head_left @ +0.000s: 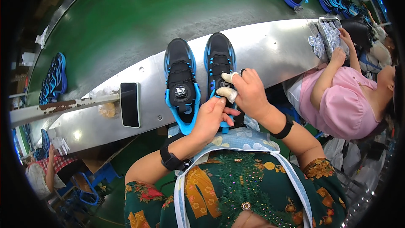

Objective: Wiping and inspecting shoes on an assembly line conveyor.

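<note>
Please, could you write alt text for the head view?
A person's left hand and finger-capped right hand are at a black-and-blue shoe; a matching shoe stands to its left on a metal surface, with a phone farther left.

Bright, fairly even light seems to fall from above. The metal surface [270, 55] shines broadly toward its right end and carries a small, hot glare near its left corner; pale sheen crosses the green belt [139, 17]. Shadows are soft. Straight edges bow, the view's rim blackens, and detail there smears.
</note>
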Demonstrator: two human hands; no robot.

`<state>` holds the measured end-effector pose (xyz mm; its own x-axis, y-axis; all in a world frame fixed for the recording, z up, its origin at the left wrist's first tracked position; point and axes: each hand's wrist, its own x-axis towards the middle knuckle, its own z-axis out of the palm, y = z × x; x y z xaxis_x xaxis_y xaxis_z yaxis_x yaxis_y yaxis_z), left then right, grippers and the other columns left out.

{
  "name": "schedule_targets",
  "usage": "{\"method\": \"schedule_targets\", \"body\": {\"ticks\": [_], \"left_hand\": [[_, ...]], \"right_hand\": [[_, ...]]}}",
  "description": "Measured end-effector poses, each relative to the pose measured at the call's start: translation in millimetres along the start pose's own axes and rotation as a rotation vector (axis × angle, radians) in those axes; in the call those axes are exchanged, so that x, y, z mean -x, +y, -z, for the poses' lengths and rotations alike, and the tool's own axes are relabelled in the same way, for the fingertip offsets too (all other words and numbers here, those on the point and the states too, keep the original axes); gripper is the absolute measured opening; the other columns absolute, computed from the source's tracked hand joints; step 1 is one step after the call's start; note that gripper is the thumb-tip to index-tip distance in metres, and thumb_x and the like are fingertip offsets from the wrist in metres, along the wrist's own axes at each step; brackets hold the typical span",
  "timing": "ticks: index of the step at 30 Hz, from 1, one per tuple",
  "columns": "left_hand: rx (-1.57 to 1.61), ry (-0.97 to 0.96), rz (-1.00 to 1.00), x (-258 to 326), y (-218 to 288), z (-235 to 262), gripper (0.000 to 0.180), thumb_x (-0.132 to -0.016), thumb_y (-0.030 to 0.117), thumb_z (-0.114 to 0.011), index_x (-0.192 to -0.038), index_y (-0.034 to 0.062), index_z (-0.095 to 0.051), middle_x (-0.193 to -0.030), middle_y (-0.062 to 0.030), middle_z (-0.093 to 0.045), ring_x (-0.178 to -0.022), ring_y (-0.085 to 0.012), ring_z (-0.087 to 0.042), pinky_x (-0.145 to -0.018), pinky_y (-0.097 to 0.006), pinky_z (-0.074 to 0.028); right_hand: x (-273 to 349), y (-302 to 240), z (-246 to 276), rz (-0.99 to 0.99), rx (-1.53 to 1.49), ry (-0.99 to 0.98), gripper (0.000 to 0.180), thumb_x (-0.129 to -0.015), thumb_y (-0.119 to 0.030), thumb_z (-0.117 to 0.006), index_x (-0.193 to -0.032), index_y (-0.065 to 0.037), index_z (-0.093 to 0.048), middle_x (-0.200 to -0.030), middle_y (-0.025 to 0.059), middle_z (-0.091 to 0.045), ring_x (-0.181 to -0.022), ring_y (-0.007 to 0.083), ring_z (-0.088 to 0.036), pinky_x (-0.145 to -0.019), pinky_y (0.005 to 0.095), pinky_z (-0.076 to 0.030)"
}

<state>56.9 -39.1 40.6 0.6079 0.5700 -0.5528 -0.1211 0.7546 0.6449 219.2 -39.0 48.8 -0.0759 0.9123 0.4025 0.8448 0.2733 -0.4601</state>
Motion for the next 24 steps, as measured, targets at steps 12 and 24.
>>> {"method": "schedule_targets", "body": {"ticks": [12, 24], "left_hand": [[-1.030, 0.536, -0.752, 18, 44, 53, 0.036, -0.072, 0.006, -0.072, -0.106, 0.0024, -0.063, -0.096, -0.0097, -0.055, -0.096, -0.0238, -0.054, -0.085, -0.033, -0.044], [-0.822, -0.074, -0.622, 8, 71, 95, 0.044, -0.073, 0.006, -0.071, -0.116, 0.0045, -0.061, -0.104, -0.0101, -0.056, -0.101, -0.0231, -0.055, -0.087, -0.032, -0.043]], "right_hand": [[-107, 6, -44, -0.078, -0.097, -0.455, 0.052, -0.085, -0.032, -0.066, -0.128, -0.006, -0.053, -0.097, 0.0233, -0.059, -0.090, 0.0372, -0.058, -0.074, 0.0396, -0.046], [-109, 8, -73, -0.065, -0.131, -0.714, 0.064, -0.088, -0.037, -0.062, -0.138, -0.001, -0.041, -0.107, 0.0293, -0.055, -0.095, 0.0433, -0.058, -0.083, 0.0426, -0.047]]}}
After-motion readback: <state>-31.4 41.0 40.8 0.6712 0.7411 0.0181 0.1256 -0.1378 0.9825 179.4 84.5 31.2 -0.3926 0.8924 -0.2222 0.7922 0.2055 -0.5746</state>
